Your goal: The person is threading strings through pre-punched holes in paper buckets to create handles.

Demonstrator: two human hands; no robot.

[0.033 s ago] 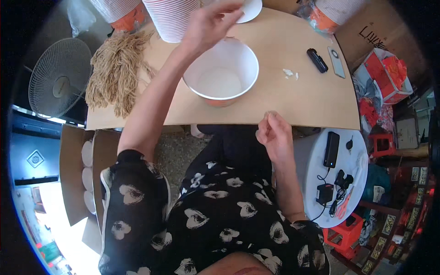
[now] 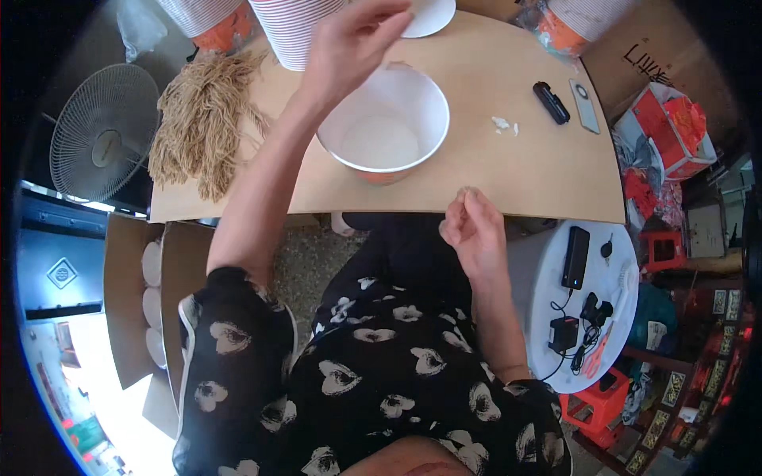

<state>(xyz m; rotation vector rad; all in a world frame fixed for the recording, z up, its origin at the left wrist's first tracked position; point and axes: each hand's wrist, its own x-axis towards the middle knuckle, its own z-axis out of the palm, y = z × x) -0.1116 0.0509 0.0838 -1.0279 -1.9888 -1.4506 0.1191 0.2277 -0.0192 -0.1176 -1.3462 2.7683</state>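
My left hand (image 2: 349,51) is raised over the far left rim of a big white paper tub (image 2: 383,127), its thumb and fingers apart and nothing visible in them. Behind that hand are a tall stack of paper tubs (image 2: 292,28) and a round white lid or plate (image 2: 432,17), partly hidden. The tub stands upright, with a pale bottom inside and orange on its outer wall. At the table's near edge, my right hand (image 2: 476,234) is closed, thumb and fingertips pressed together; anything between them is too small to name.
Tan cords (image 2: 206,127) lie in a bundle on the table (image 2: 476,166). White scraps (image 2: 500,124), a black stapler-like object (image 2: 551,103) and a flat pale device (image 2: 584,105) lie rightward. A fan (image 2: 105,135) stands left. Chargers and cables (image 2: 565,333) rest on a white round stool.
My left hand has shifted slightly left and nearer to me. My right hand stays pinched at the table edge, almost unmoved.
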